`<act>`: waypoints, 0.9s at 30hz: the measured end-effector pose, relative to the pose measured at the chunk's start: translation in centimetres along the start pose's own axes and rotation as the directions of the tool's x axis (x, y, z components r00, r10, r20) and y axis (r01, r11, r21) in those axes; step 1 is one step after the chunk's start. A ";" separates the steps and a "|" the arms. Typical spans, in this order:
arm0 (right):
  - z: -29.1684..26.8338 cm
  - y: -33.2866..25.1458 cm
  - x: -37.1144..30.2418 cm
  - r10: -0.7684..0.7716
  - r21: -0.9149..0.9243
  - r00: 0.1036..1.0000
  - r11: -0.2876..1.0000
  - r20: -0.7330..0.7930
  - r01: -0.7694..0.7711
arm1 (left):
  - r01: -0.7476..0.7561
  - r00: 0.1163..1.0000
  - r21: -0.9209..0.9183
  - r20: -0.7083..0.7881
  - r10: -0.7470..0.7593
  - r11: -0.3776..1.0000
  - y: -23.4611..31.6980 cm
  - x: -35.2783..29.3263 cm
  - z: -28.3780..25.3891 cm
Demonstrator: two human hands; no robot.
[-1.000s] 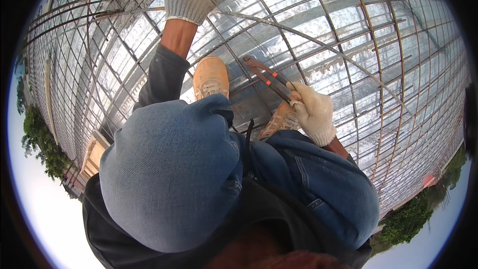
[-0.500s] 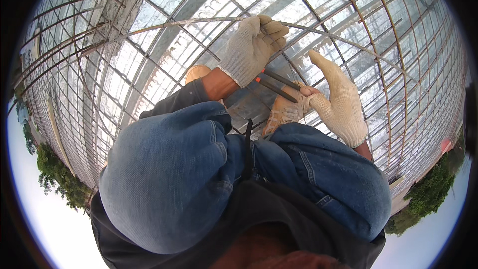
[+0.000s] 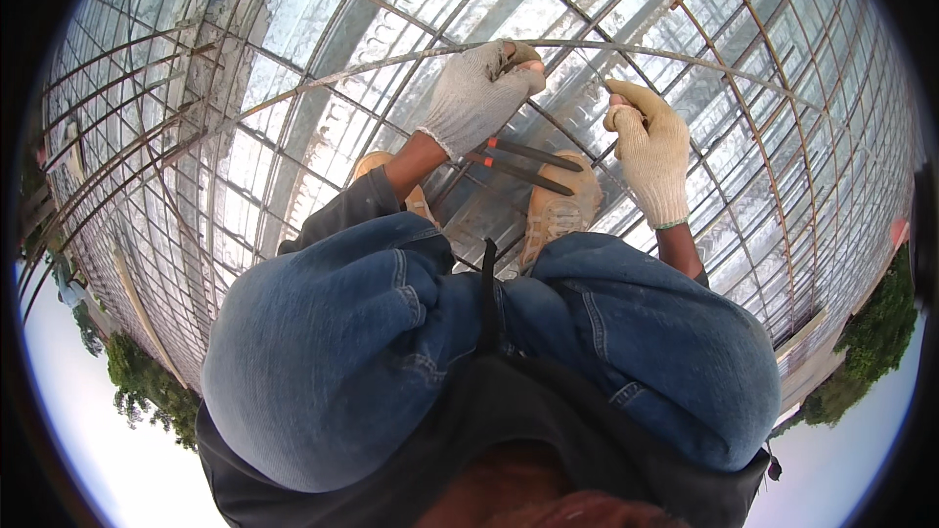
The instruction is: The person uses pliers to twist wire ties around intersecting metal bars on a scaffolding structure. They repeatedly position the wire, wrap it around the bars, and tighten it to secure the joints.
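Note:
My left hand (image 3: 481,96), in a pale knitted work glove, is closed beside a long curved steel bar (image 3: 391,61) that crosses the mesh. Whatever its fingers may hold is hidden. Further right, my gloved right hand (image 3: 653,152) pinches a thin tie wire (image 3: 593,68) between thumb and forefinger; the wire runs up toward the bar. Below my left hand is a hand tool with two dark handles (image 3: 533,164) and orange-red bands, its handles spread slightly. Its head cannot be made out. A grid of rebar (image 3: 562,127) lies under both hands.
Shiny corrugated metal decking (image 3: 401,0) lies beneath the bars. My tan shoes (image 3: 562,200) stand among the bars, below my bent knees in jeans (image 3: 323,352). More loose bars (image 3: 117,64) overlap at the left. Trees (image 3: 147,386) show beyond the edge.
My left fingers have curled in from a looser, open pose. My right hand has moved up and left, away from the tool handles, and now pinches the wire.

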State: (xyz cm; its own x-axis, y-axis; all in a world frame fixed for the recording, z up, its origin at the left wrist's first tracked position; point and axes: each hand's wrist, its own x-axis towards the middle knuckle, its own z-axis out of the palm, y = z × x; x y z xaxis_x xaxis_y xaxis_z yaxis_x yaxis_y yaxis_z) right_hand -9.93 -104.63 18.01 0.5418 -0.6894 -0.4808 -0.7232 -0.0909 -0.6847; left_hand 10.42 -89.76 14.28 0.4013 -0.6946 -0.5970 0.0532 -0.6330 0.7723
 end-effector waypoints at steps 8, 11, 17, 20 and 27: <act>0.6 4.0 2.4 0.196 0.186 0.980 0.962 0.030 -0.198 | -0.259 0.935 0.381 -0.132 0.329 0.888 -0.4 5.6 -3.1; 0.9 4.4 3.5 0.272 0.380 0.952 0.873 0.143 -0.306 | -0.255 0.939 0.429 -0.104 0.328 0.866 -0.8 6.7 -2.9; 2.6 4.4 5.1 0.318 0.527 0.918 0.751 0.239 -0.397 | -0.418 0.846 0.640 0.015 0.533 0.645 -1.8 9.1 -1.7; 3.5 3.7 5.8 0.308 0.491 0.919 0.778 0.247 -0.393 | -0.523 0.756 0.680 0.092 0.648 0.513 -1.6 10.1 -1.2; 4.5 3.4 7.0 0.253 0.429 0.946 0.845 0.204 -0.318 | -0.702 0.417 0.694 0.221 0.881 0.158 1.1 13.0 -0.9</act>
State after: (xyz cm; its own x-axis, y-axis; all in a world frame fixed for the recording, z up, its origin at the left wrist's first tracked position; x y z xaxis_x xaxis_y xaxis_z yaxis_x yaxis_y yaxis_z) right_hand -6.67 -106.51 9.80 0.4171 -0.5287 -0.7392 -0.5996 0.4511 -0.6610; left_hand 16.53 -99.21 7.57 0.0119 -0.9235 0.3834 -0.9082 0.1505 0.3906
